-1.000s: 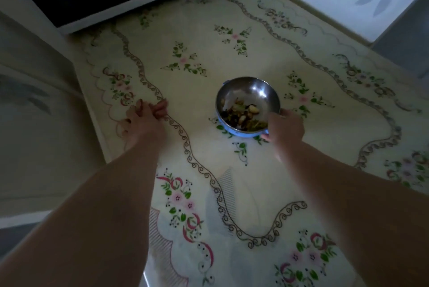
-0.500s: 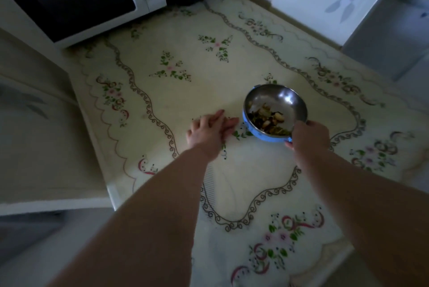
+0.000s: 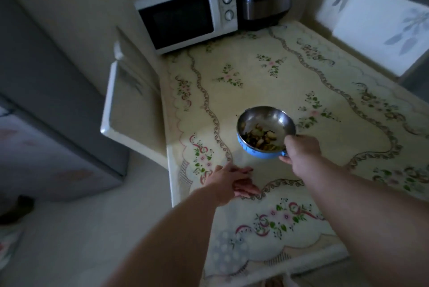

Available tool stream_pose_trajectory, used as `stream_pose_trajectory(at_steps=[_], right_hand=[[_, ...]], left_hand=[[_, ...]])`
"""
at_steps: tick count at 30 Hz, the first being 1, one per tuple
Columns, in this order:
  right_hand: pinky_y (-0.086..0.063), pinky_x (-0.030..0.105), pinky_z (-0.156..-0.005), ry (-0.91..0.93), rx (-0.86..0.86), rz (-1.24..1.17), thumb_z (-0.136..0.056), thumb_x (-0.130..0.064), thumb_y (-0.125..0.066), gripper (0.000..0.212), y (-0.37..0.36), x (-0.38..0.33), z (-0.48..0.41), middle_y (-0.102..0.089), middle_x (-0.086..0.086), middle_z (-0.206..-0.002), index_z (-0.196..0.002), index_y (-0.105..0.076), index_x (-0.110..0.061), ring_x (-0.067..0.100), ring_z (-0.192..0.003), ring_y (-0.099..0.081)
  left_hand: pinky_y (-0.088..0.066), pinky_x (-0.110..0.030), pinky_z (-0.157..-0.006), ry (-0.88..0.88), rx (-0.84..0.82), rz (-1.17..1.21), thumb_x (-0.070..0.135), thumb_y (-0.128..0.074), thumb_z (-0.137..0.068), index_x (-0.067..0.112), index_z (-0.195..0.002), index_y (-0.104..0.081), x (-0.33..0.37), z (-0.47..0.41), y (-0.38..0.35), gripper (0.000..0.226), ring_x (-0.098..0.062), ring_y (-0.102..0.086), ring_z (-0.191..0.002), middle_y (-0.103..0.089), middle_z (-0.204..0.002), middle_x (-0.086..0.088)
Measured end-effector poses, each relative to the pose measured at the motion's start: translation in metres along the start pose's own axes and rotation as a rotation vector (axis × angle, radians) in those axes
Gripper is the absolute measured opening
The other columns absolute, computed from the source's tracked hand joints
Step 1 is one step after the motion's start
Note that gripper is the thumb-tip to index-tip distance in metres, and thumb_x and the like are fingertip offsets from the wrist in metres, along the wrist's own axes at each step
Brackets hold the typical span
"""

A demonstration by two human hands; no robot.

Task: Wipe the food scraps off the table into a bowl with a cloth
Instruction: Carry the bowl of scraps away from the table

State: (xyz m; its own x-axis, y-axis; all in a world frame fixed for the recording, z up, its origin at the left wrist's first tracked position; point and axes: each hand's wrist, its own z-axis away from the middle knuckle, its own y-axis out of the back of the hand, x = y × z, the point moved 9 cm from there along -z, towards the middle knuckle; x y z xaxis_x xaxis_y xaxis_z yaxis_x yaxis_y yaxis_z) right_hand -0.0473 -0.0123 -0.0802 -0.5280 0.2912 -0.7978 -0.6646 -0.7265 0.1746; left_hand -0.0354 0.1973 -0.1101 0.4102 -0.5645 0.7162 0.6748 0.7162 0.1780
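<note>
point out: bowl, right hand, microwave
bowl (image 3: 269,116): head view, bare steel inner wall.
right hand (image 3: 301,150): head view, back of the hand, gripping the bowl's rim.
microwave (image 3: 176,19): head view, dark door window.

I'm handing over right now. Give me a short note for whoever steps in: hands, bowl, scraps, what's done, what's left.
Right hand: gripping the near rim of the bowl, which looks tilted toward the camera.
Left hand: open, empty, low over the table near its left edge.
Food scraps: piled inside the bowl; none seen on the tablecloth, though the light is dim.
Cloth: not in view.
Left: check for leftover crumbs, then set the bowl down.
</note>
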Motion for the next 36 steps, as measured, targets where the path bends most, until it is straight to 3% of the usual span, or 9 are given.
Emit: stream_pose_trajectory(at_steps=[3,5,7,10,14,18,22,30,36], right_hand=[[-0.057,0.034,-0.06,0.01,-0.113,0.078,-0.088,-0.002,-0.055,0.015,-0.022,0.004,0.023,-0.063,0.021,-0.102,-0.101,-0.063,0.001,0.023,-0.064,-0.06],[-0.055,0.033,-0.057,0.014,-0.165,0.133,-0.087,0.0,-0.056,0.01,-0.034,0.009,0.04,-0.061,0.019,-0.099,-0.096,-0.06,0.0,0.026,-0.075,-0.061],[-0.055,0.033,-0.056,0.037,-0.208,0.186,-0.085,0.001,-0.057,0.016,-0.048,0.013,0.057,-0.061,0.018,-0.098,-0.1,-0.062,0.0,0.028,-0.081,-0.06],[-0.055,0.032,-0.051,0.097,-0.246,0.264,-0.083,0.001,-0.06,0.021,-0.065,0.015,0.081,-0.063,0.019,-0.098,-0.104,-0.064,0.0,0.03,-0.078,-0.062],[-0.061,0.044,-0.067,0.146,-0.239,0.301,-0.08,-0.002,-0.062,0.018,-0.086,0.023,0.121,-0.065,0.018,-0.096,-0.097,-0.066,0.0,0.035,-0.083,-0.065],[-0.061,0.047,-0.065,0.194,-0.319,0.365,-0.08,-0.004,-0.059,0.026,-0.12,0.039,0.174,-0.068,0.022,-0.098,-0.104,-0.067,0.0,0.037,-0.082,-0.069],[-0.061,0.04,-0.057,0.189,-0.435,0.402,-0.082,0.001,-0.057,0.024,-0.159,0.062,0.237,-0.067,0.022,-0.098,-0.104,-0.065,0.001,0.029,-0.068,-0.066],[-0.056,0.031,-0.046,0.271,-0.662,0.564,-0.08,0.002,-0.06,0.014,-0.273,0.133,0.376,-0.06,0.012,-0.081,-0.092,-0.063,-0.003,0.021,-0.06,-0.059],[-0.057,0.032,-0.053,0.311,-0.857,0.697,-0.077,-0.002,-0.059,0.012,-0.367,0.206,0.467,-0.065,0.014,-0.095,-0.076,-0.06,-0.013,0.025,-0.07,-0.063]], left_hand=[[-0.05,-0.018,-0.094,-0.021,-0.045,0.065,-0.004,-0.049,-0.096,-0.002,-0.124,-0.059,-0.024,0.01,-0.004,0.029,-0.009,-0.068,-0.095,-0.064,-0.118,-0.016],[-0.058,-0.043,-0.083,0.062,-0.023,0.253,-0.005,-0.051,-0.093,-0.008,-0.105,-0.057,-0.048,0.021,0.0,0.014,-0.04,-0.072,-0.079,-0.07,-0.087,-0.028],[-0.059,-0.03,-0.067,0.072,-0.004,0.137,-0.003,-0.053,-0.092,-0.001,-0.102,-0.06,-0.049,0.043,0.01,0.013,-0.03,-0.073,-0.072,-0.072,-0.082,-0.017],[-0.049,-0.016,-0.076,-0.012,0.261,-0.091,0.001,-0.06,-0.09,0.012,-0.122,-0.066,-0.05,0.066,0.064,0.034,-0.013,-0.057,-0.1,-0.054,-0.121,0.011],[-0.041,-0.022,-0.058,0.001,0.774,0.008,0.02,-0.052,-0.098,0.01,-0.114,-0.069,-0.062,0.123,0.163,0.026,-0.026,-0.065,-0.084,-0.071,-0.107,-0.009],[-0.032,-0.021,-0.049,0.136,0.688,0.146,0.046,-0.035,-0.101,0.013,-0.108,-0.057,-0.082,0.179,0.188,0.04,-0.015,-0.045,-0.051,-0.067,-0.073,-0.004],[-0.026,-0.02,-0.045,0.15,0.613,0.098,0.056,-0.029,-0.099,0.012,-0.112,-0.057,-0.119,0.233,0.199,0.054,-0.014,-0.033,-0.046,-0.064,-0.066,-0.005],[-0.03,-0.02,-0.043,0.288,0.734,-0.004,0.03,-0.042,-0.1,0.004,-0.093,-0.061,-0.257,0.352,0.259,0.033,-0.015,-0.036,-0.045,-0.063,-0.065,-0.004],[-0.037,-0.023,-0.044,0.479,0.832,-0.005,0.013,-0.045,-0.096,0.007,-0.073,-0.062,-0.37,0.437,0.302,0.029,-0.015,-0.045,-0.048,-0.067,-0.072,-0.004]])
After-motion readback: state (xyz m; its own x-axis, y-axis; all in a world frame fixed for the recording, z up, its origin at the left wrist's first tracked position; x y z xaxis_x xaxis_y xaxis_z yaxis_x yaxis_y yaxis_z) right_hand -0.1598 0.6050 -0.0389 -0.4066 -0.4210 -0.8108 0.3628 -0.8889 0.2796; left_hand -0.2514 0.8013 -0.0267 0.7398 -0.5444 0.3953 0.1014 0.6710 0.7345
